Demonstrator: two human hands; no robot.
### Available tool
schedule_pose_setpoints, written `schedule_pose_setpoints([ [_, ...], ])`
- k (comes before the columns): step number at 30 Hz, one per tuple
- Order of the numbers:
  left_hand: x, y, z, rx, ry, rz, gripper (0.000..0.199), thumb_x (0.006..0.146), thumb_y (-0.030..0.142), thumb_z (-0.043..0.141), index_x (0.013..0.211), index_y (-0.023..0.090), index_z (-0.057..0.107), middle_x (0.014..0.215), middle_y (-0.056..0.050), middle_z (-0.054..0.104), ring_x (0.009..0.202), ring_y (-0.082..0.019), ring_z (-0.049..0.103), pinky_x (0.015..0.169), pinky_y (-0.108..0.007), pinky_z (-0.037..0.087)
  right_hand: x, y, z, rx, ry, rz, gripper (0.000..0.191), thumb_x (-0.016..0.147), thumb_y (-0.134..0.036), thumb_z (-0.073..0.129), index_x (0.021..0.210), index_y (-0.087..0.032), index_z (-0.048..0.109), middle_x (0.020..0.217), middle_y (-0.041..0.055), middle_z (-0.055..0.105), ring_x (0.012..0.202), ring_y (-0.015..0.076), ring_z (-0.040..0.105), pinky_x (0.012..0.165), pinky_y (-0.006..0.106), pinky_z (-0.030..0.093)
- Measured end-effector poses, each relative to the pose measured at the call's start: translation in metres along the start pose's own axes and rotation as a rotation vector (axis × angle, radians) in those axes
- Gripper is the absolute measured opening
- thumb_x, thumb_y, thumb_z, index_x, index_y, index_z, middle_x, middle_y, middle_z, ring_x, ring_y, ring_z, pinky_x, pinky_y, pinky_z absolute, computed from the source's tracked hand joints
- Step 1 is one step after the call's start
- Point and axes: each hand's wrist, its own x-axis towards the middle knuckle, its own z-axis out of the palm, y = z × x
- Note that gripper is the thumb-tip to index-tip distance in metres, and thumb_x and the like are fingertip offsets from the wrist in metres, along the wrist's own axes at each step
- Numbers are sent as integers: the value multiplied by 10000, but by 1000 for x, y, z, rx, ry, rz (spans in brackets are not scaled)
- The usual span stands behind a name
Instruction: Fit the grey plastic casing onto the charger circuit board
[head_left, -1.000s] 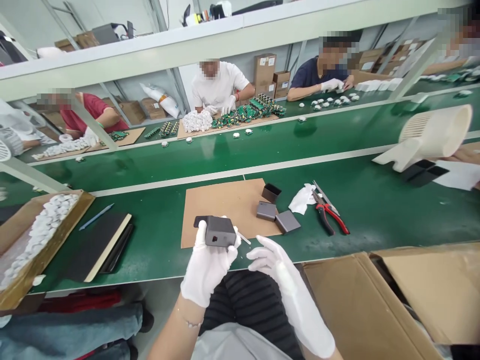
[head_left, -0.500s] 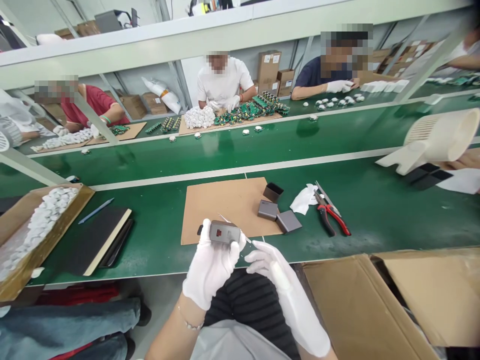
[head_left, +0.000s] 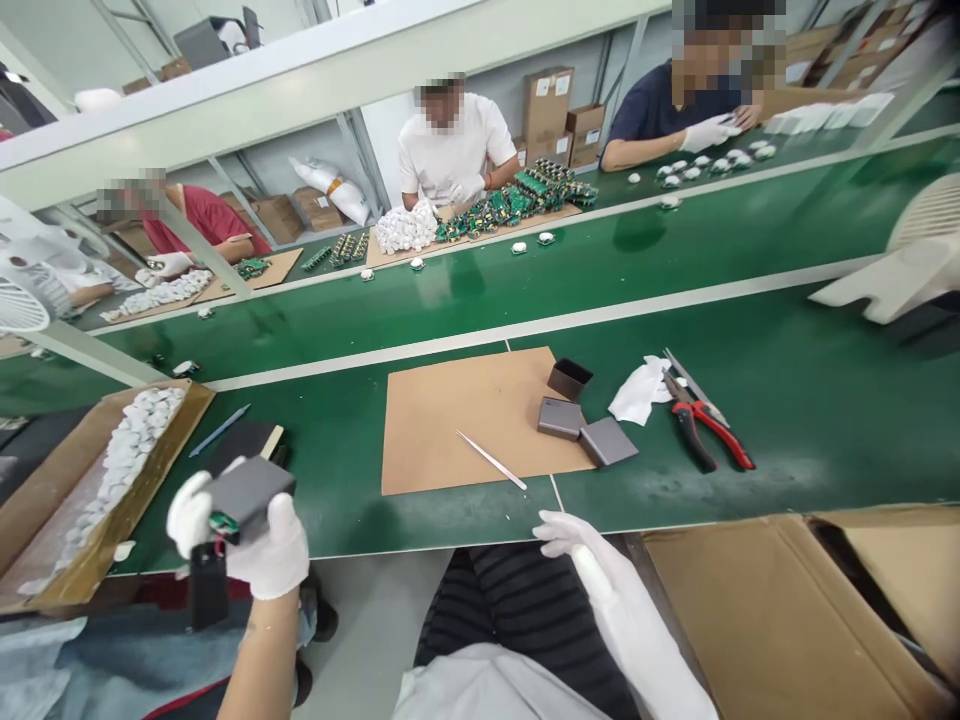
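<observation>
Left hand (head_left: 244, 540), white glove, is clenched round a dark grey box (head_left: 244, 493), held out left of the cardboard sheet (head_left: 472, 420) and nearer the person than the green belt (head_left: 675, 290). Box sits on top of the palm, fingers wrapped at both ends; a bit of green circuit board shows at its open lower-left end, and a black piece hangs down below the hand. Right hand (head_left: 577, 545), also gloved, is released: fingers loosely spread, nothing in it, just past the near edge of the belt, below the sheet's right corner, well apart from the box.

On the sheet: thin white stick (head_left: 491, 460) near the front edge, 2 grey boxes (head_left: 559, 417) at its right edge w/ an open black shell (head_left: 568, 379) behind them. Right of the sheet, a white rag (head_left: 637, 392), then red-handled pliers (head_left: 705, 425). Left of the sheet, a blue pen (head_left: 219, 430) and a tray of white parts (head_left: 127, 460).

No brand, label or writing readable on the box or anything else; too small to tell
</observation>
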Motion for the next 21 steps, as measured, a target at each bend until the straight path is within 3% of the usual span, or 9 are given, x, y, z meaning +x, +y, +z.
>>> schedule_pose_setpoints([
  [2, -1, -16, 3, 98, -73, -3, 464, 759, 438, 632, 1126, 176, 523, 1192, -152, 507, 1135, -324, 522, 996, -527, 415, 1, 2, 3, -24, -21, -6, 405, 938, -525, 344, 1214, -305, 543, 1134, 44, 642, 997, 226, 605, 992, 447, 420],
  [5, 0, -23, 5, 190, -198, 79, 410, 731, 392, 659, 1078, 192, 569, 1113, -117, 525, 1023, -293, 570, 945, -503, 458, 2, 0, 7, -60, -70, -24, 394, 943, -513, 344, 1232, -330, 538, 1168, 31, 637, 1029, 228, 601, 984, 447, 437],
  [9, 2, -25, 0, 181, 58, 236, 469, 752, 370, 663, 1145, 171, 502, 1200, -141, 459, 1170, -296, 483, 1006, -470, 412, 4, -3, 11, -76, -69, -31, 386, 943, -509, 353, 1233, -339, 542, 1176, 25, 637, 1048, 227, 598, 990, 447, 444],
  [10, 1, -27, -1, 173, 60, 239, 464, 757, 368, 662, 1140, 169, 492, 1209, -147, 452, 1165, -295, 485, 997, -470, 419, 4, -4, 11, -79, -68, -29, 386, 943, -508, 353, 1233, -337, 543, 1173, 26, 640, 1047, 226, 600, 991, 447, 445],
  [13, -5, -35, 1, 197, -112, 202, 449, 759, 370, 665, 1124, 170, 498, 1146, -122, 485, 1051, -268, 542, 952, -468, 453, 3, -4, 10, -95, -77, -28, 389, 946, -501, 354, 1239, -328, 543, 1175, 32, 642, 1047, 219, 605, 985, 434, 458],
  [17, -9, -38, 2, 202, 116, 127, 616, 756, 373, 678, 1271, 150, 422, 1189, -139, 446, 1165, -294, 473, 1010, -478, 412, 1, -4, 7, -97, -77, -12, 405, 942, -511, 359, 1225, -304, 561, 1160, 49, 649, 1041, 224, 611, 983, 437, 464],
  [18, -9, -36, 2, 224, 94, 105, 594, 770, 368, 660, 1275, 151, 432, 1205, -146, 436, 1178, -303, 466, 1007, -481, 416, 0, -5, 7, -96, -72, -10, 408, 941, -513, 359, 1221, -300, 565, 1155, 53, 651, 1037, 227, 612, 983, 442, 464],
  [21, -8, -27, 2, 315, -212, 52, 463, 795, 368, 623, 1212, 187, 531, 1218, -135, 446, 1072, -295, 547, 935, -466, 478, -3, -5, 5, -101, -58, -4, 402, 941, -506, 365, 1222, -304, 567, 1154, 54, 653, 1043, 230, 613, 985, 448, 462],
])
